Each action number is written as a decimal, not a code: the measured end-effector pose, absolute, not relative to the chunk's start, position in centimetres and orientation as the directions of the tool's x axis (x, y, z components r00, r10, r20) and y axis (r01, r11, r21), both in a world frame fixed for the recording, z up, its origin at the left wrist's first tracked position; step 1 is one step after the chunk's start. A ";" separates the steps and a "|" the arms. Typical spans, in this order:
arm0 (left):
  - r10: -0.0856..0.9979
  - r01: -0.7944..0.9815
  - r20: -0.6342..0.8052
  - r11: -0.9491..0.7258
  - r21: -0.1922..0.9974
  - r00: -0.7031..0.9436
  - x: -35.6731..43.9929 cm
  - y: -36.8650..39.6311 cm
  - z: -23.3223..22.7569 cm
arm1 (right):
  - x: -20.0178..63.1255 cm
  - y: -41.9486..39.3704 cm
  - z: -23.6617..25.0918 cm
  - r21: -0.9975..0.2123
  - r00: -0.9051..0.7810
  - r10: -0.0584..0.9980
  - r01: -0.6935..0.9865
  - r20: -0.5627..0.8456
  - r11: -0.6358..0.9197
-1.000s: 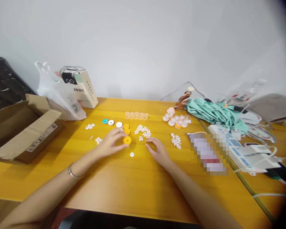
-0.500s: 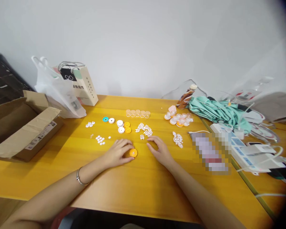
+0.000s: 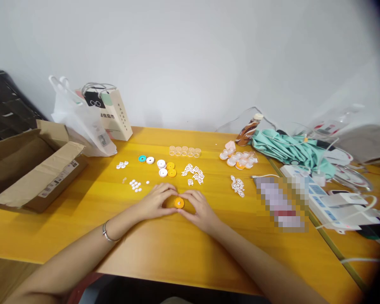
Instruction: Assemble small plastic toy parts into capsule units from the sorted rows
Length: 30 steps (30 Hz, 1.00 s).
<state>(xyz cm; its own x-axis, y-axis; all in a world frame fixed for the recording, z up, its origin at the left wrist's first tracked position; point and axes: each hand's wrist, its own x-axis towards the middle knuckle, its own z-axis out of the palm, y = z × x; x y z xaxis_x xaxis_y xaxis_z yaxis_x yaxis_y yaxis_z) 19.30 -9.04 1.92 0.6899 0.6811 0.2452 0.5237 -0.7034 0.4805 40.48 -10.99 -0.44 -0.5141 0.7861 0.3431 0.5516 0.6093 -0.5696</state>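
A small orange round plastic piece point(image 3: 179, 203) with a pale bit at its centre sits on the table between my hands. My left hand point(image 3: 160, 201) curves round its left side, thumb at the near edge and fingers at the far edge. From the other side my right hand point(image 3: 198, 208) grips it the same way, fingertips close to the left ones. Just beyond lie white openwork pieces point(image 3: 196, 174), white round caps point(image 3: 162, 172) and orange caps point(image 3: 172, 173). Small white discs point(image 3: 135, 185) are left of my left hand.
Clear cups point(image 3: 184, 151) stand in a row behind. Assembled pieces point(image 3: 239, 159) and more white openwork parts point(image 3: 237, 185) lie to the right, near a blurred phone-like object point(image 3: 280, 204), a power strip point(image 3: 316, 196) and a bottle point(image 3: 249, 130). A cardboard box point(image 3: 63, 177) stands left.
My right hand has moved left and closed on the right side of the orange piece. My left hand stays round it. The view has shifted slightly.
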 end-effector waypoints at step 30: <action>0.848 0.827 0.049 -0.525 0.203 0.527 12.1 -4.1 3.0 | 40.1 -10.1 -1.1 -0.541 -0.466 0.825 0.626 0.319 0.562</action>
